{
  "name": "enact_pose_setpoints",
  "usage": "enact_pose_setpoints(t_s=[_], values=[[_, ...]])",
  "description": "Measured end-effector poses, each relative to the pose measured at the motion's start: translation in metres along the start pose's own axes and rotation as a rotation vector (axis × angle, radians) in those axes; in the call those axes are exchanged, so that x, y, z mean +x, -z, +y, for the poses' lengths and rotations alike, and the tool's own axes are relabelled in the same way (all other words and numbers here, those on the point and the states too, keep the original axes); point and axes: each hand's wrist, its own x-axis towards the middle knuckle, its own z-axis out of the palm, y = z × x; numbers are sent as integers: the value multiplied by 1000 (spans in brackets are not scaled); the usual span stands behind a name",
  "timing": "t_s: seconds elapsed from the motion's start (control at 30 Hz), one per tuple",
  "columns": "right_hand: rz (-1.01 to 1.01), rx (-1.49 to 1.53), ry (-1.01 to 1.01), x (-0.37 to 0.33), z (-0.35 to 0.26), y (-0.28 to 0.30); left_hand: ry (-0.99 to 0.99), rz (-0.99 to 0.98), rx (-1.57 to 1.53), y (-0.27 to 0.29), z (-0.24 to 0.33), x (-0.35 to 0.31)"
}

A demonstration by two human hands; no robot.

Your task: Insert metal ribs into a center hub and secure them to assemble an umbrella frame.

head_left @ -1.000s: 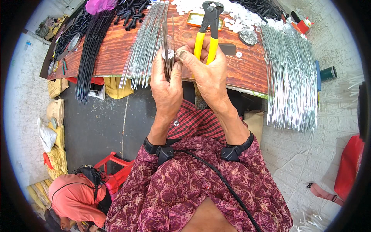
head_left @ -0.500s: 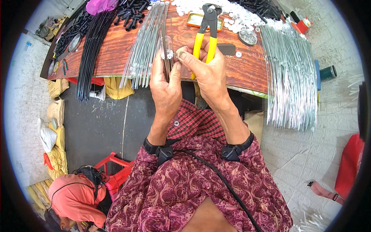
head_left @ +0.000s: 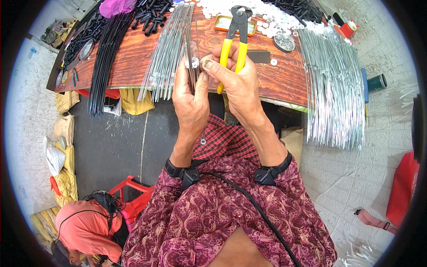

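My left hand (head_left: 192, 95) is closed around a few thin metal rods (head_left: 191, 75), which stand up between thumb and fingers. Small clear plastic pieces (head_left: 193, 62) sit on the rods above the thumb. My right hand (head_left: 240, 82) grips end-cutting pliers (head_left: 233, 49) with yellow handles and a dark head, jaws pointing away from me. Its thumb and forefinger pinch together close to the clear pieces; whatever tiny part lies between them is too small to name. Both hands are above the near edge of the wooden table (head_left: 271, 82).
Bundles of black rods (head_left: 109, 58), grey rods (head_left: 167, 49) and silver rods (head_left: 336, 93) overhang the table edge. Farther back lie white caps (head_left: 269, 20), a yellow-rimmed tin (head_left: 220, 22), a round dish (head_left: 284, 43) and black plastic parts (head_left: 151, 20). Another person (head_left: 89, 227) is at lower left, beside a red stool (head_left: 135, 198).
My right hand and the pliers have shifted slightly left, toward the rods. The left hand stays nearly in place.
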Motion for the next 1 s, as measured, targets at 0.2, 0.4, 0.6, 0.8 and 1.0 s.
enact_pose_setpoints(t_s=[0.2,0.4,0.6,0.8,1.0], values=[[-27,105,-49,0,0,2,3,0,0,1,-3,-1],[-55,167,-114,1,2,5,8,-1,-29,0,-1,-1],[-52,209,-147,2,5,5,12,-10,-16,2,-3,-2],[-52,197,-148,1,2,4,17,-9,-36,1,0,-2],[-30,167,-79,0,-2,1,18,6,-11,0,0,-1]])
